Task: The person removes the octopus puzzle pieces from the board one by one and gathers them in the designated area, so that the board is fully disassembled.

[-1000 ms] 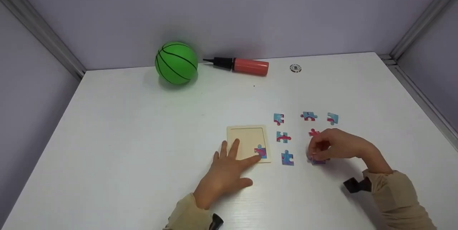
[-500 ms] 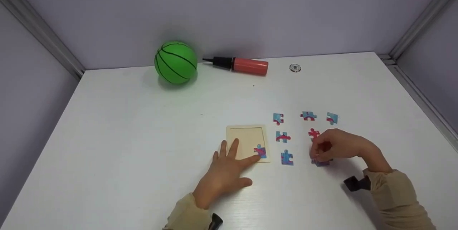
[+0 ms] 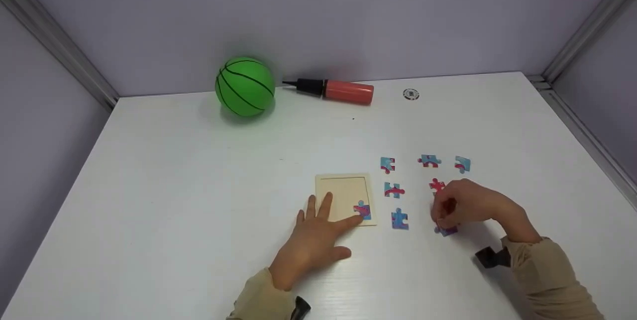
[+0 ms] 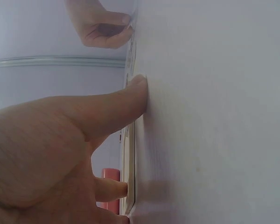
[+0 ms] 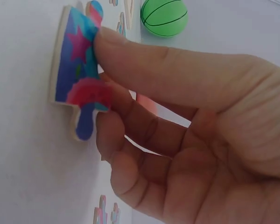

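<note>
My left hand (image 3: pixel 311 243) lies with fingers spread over the near edge of a shallow wooden puzzle tray (image 3: pixel 343 177). Its index fingertip touches a pink and purple puzzle piece (image 3: pixel 365 209) sitting in the tray's near right corner. In the left wrist view, the thumb (image 4: pixel 116 105) is held out straight, its tip at the tabletop. To the right, my right hand (image 3: pixel 465 205) pinches a blue and purple jigsaw piece (image 5: pixel 79 60) between thumb and fingers. A pink star shows on it, and the piece is tilted. Part of it is hidden behind the fingers in the head view.
Several loose puzzle pieces lie right of the tray, including a blue one (image 3: pixel 399 219) and a red one (image 3: pixel 437 185) beside my right hand. Along the back wall are a green ball (image 3: pixel 245 87), a red hand pump (image 3: pixel 348 91) and a round chip (image 3: pixel 411 94).
The pinched puzzle piece has shifted slightly right and toward me, and it has turned and tilted in my right fingers. My left hand stays in place on the tray.
</note>
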{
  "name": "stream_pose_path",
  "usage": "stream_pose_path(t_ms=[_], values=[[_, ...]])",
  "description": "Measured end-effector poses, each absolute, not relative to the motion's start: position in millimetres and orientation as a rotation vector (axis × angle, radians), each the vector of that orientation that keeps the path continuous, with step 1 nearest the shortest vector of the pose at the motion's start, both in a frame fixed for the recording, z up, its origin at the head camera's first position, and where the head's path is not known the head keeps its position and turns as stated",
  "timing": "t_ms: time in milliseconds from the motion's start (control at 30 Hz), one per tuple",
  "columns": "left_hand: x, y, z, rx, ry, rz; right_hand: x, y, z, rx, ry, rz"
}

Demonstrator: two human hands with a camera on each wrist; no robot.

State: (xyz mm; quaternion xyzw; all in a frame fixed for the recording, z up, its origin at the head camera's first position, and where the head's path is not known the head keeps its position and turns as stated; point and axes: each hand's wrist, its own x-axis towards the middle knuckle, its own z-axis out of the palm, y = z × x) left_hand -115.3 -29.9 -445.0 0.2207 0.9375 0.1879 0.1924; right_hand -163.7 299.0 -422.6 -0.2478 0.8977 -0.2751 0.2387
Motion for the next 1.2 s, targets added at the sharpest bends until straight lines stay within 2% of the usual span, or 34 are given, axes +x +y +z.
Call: stream_pose_path(t_ms=[333,567,1200], values=[[-115,-29,-444,0.645,2.643,0.516,-162,299,-420,-0.646,2.492,-0.765],[-114,-31,-443,0.627,2.631,0.571,-167,293,-422,-0.742,2.501,-0.871],[-123,-45,-441,0.525,2.654,0.585,-191,232,-434,-0.742,2.498,-1.007]])
